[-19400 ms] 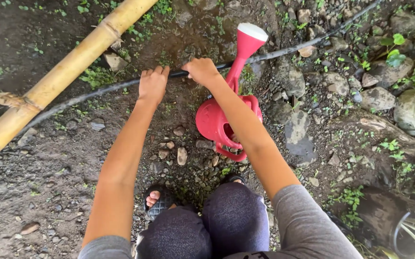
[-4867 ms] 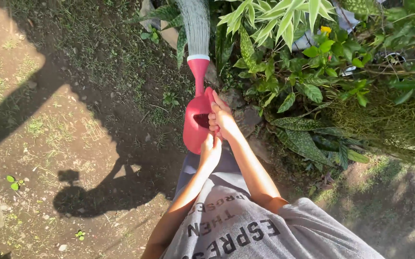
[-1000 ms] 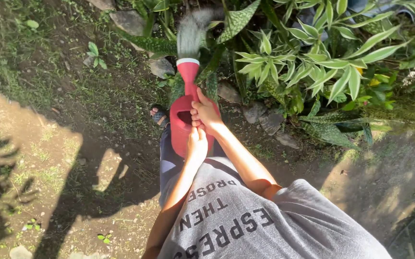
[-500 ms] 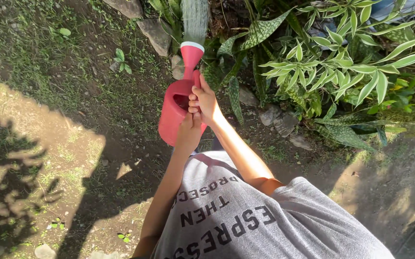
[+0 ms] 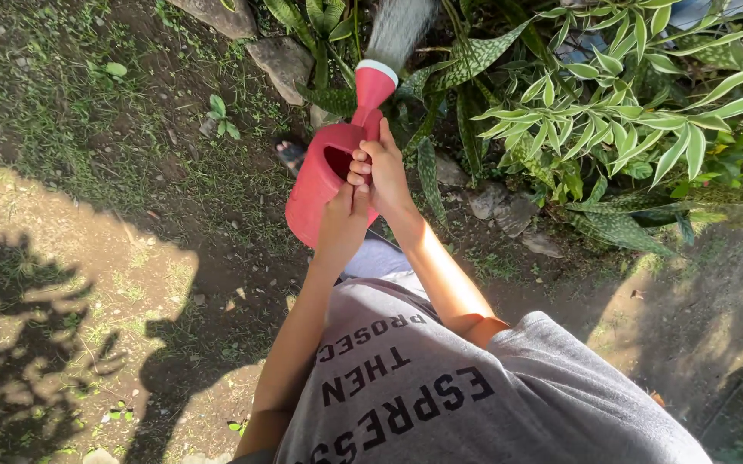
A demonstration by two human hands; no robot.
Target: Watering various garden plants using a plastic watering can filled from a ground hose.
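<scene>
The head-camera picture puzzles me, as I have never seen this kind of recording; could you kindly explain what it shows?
It comes from one camera worn on a person's head, looking down past their grey shirt at their own bare hands. The right hand grips the handle of a red watering can, and the left hand holds it from the rear. The can tips forward, and water sprays from its white-tipped spout onto leafy green plants. Below lie bare soil, patchy grass, a few stones and leaf shadows.

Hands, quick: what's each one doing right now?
Left hand: closed on the watering can, at its rear.
Right hand: closed on the can's handle.
</scene>
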